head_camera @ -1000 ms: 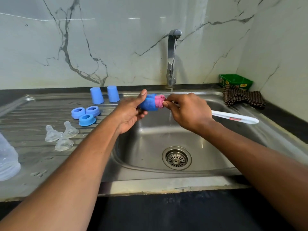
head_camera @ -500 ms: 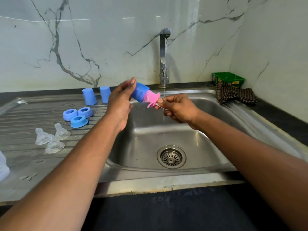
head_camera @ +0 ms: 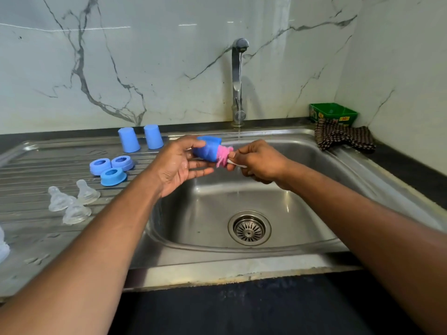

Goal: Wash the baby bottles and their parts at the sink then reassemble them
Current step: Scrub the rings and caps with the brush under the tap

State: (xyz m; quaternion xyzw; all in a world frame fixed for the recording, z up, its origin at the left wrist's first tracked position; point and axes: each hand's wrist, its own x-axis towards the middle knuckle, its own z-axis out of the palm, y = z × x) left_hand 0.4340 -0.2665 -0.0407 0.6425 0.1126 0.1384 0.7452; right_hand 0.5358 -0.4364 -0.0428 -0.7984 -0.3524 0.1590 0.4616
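Over the steel sink basin (head_camera: 302, 194), my left hand (head_camera: 177, 165) holds a blue bottle cap (head_camera: 208, 149) on its side between thumb and fingers. The pink head of a bottle brush (head_camera: 223, 154) sticks out of the cap's mouth. My right hand (head_camera: 257, 162) grips the brush's white handle just behind the pink head; most of the handle is hidden in my fist. Two more blue caps (head_camera: 140, 140) stand on the drainboard, with three blue collar rings (head_camera: 111, 166) and three clear teats (head_camera: 71, 203) in front of them.
The tap (head_camera: 239, 81) runs a thin stream into the basin behind my hands. A checked cloth (head_camera: 343, 137) and a green box (head_camera: 333, 114) sit at the back right corner. A clear bottle (head_camera: 3, 243) shows at the left edge. The drain (head_camera: 249, 228) lies below.
Both hands rose with the cap tilted half a second ago, then came back down level. The long white handle seen a second ago is now hidden behind my right hand.
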